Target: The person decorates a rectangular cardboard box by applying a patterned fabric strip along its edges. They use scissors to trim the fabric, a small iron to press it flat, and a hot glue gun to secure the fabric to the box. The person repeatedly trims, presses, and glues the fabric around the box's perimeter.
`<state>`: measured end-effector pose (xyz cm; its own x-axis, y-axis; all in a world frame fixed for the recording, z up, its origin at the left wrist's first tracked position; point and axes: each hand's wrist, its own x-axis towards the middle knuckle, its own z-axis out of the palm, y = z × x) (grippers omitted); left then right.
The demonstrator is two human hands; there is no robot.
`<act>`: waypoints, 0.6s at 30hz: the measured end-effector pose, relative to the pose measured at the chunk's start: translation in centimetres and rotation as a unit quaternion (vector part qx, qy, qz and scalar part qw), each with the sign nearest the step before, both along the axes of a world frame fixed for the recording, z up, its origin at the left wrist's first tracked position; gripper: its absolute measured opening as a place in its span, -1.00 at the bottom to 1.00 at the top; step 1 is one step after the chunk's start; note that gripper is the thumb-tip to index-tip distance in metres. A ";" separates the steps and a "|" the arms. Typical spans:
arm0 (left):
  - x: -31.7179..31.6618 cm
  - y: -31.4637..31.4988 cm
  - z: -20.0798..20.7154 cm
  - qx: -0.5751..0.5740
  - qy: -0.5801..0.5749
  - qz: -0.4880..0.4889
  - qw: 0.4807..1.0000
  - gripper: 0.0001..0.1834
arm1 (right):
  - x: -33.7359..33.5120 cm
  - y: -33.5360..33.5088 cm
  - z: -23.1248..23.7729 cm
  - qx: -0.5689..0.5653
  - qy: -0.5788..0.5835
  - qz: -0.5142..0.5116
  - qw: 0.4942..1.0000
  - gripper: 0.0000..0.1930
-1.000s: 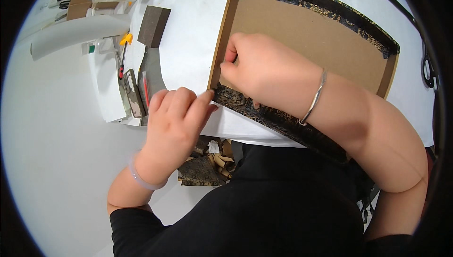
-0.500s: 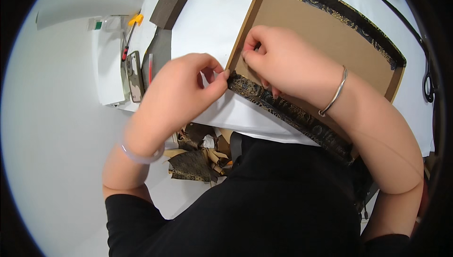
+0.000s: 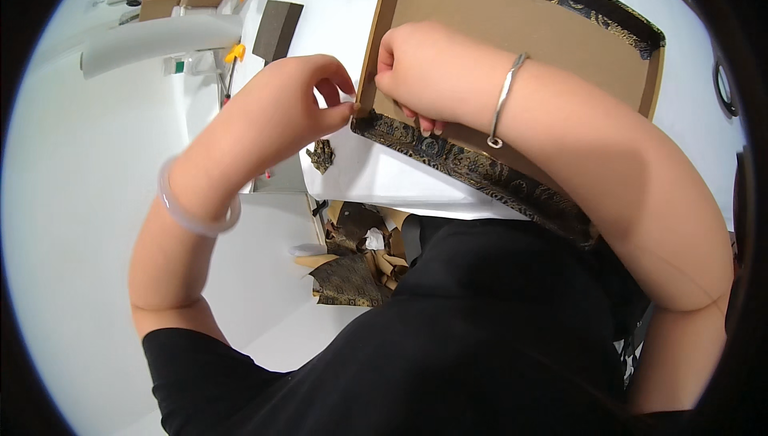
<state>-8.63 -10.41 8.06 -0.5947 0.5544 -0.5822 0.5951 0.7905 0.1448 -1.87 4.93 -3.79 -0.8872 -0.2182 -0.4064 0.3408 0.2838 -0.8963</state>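
Observation:
A shallow brown cardboard tray (image 3: 512, 44) has long walls covered in black-and-gold patterned material. Its left wall (image 3: 376, 44) is plain brown. My left hand (image 3: 292, 96) is at the tray's near left corner, thumb and forefinger drawn together there; what they pinch is hidden. Inside the tray, close to that left wall, my right hand (image 3: 424, 76) is curled closed with its knuckles up. Whatever it grips, if anything, is out of sight under the fingers. A crumpled patterned scrap (image 3: 321, 156) lies on the white table below my left hand.
A dark grey block (image 3: 278, 30) stands beyond my left hand, with a yellow-handled tool (image 3: 234, 54) and a white roll (image 3: 160, 42) to its left. Black scissors (image 3: 724, 88) lie at the right. Patterned offcuts (image 3: 348, 280) fill a spot below the table edge.
The view has shifted, putting the tray and both hands farther up and left. The patterned scrap now shows on the table. Both hands stay at the same corner area.

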 end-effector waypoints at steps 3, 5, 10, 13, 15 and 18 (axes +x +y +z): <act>2.3 -1.2 0.8 0.060 0.103 -0.077 0.990 -0.87 | 0.2 -0.1 0.4 -0.003 0.007 0.007 1.000 -0.83; 3.2 -2.0 0.5 0.079 0.132 -0.106 0.982 -0.85 | 0.0 -0.1 0.2 0.014 0.008 0.021 1.000 -0.83; 4.3 -2.2 -0.7 0.032 0.196 -0.192 0.961 -0.94 | 0.4 -0.1 0.1 0.000 0.028 0.017 0.999 -0.81; 4.2 -1.0 -1.2 -0.022 0.206 -0.235 0.950 -0.94 | -0.3 -0.1 -0.2 0.014 0.032 0.025 0.999 -0.81; 3.8 -0.4 -1.5 -0.036 0.202 -0.260 0.944 -0.95 | -0.3 0.3 -0.2 -0.010 0.022 0.010 1.000 -0.81; 3.3 0.0 -1.8 -0.024 0.182 -0.284 0.941 -0.97 | -0.4 0.5 -0.2 -0.026 0.022 0.007 0.999 -0.69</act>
